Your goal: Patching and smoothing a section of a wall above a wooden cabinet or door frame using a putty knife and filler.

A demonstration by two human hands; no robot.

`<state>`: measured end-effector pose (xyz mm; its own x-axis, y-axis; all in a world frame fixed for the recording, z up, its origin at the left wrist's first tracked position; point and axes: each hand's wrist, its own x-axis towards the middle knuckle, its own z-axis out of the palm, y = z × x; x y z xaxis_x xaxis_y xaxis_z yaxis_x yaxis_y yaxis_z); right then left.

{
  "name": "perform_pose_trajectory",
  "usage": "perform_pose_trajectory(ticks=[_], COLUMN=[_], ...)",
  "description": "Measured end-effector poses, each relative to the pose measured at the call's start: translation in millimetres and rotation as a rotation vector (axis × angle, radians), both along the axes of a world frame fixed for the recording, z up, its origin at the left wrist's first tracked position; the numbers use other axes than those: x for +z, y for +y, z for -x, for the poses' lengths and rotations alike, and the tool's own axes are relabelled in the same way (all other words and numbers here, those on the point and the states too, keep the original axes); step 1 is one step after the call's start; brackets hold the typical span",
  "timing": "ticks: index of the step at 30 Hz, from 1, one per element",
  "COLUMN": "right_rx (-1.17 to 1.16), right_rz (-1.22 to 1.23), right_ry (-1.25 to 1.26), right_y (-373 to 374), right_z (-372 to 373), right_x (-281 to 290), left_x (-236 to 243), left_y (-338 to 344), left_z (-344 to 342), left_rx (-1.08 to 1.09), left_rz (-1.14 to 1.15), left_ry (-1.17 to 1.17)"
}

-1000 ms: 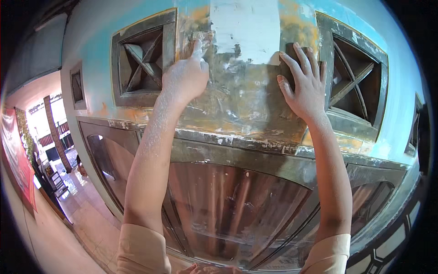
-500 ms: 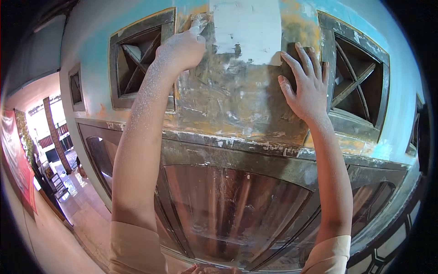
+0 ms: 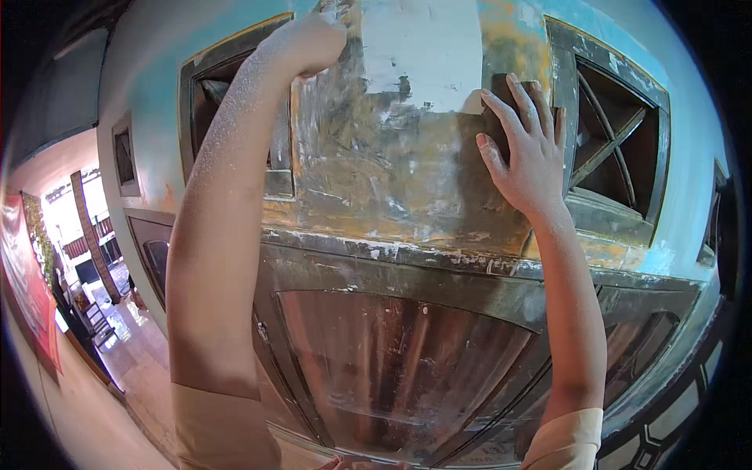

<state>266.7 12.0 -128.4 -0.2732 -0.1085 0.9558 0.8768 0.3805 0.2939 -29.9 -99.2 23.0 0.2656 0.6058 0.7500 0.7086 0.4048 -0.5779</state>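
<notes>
High on the worn wall, my left hand is closed, with its fingertips near the picture's top edge. Whatever it grips, if anything, is hidden behind the fingers. White dust covers that forearm. My right hand rests open against the wall, fingers spread, beside the right-hand vent frame. Between the hands is a smooth white patch with a ragged lower edge. Around it the surface is mottled brown, orange and grey, with bits of turquoise paint.
Dark wooden vent openings with crossed bars flank the patch, the right one fully visible. Below runs a chipped ledge above an arched glass panel. On the far left, a passage leads to a bright area with furniture and a red cloth.
My left hand has moved up and slightly left along the wall, its forearm now covering more of the left vent. My right hand stays in place.
</notes>
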Motion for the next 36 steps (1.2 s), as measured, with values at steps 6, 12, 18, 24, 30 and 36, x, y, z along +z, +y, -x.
perform_pose_trajectory(ticks=[6,12,18,24,30,36], right_rx=[0.026,0.032,-0.019,0.036,0.016,0.044], right_rz=[-0.001,0.006,0.017,0.008,0.014,0.002], right_ry=[-0.005,-0.004,-0.008,-0.009,-0.002,-0.007], right_y=[-6,-6,-3,2,-7,-8], right_z=[6,3,1,6,3,5], right_x=[1,0,-3,-3,-3,-2], left_x=[43,37,57,106,115,116], left_y=[29,0,-3,28,35,49], left_z=[72,11,-22,29,33,37], left_rx=[-0.075,-0.171,0.157,0.255,0.123,-0.007], left_rz=[-0.104,-0.175,0.163,0.053,-0.035,-0.101], left_ry=[0.124,-0.313,-0.179,-0.204,-0.213,-0.229])
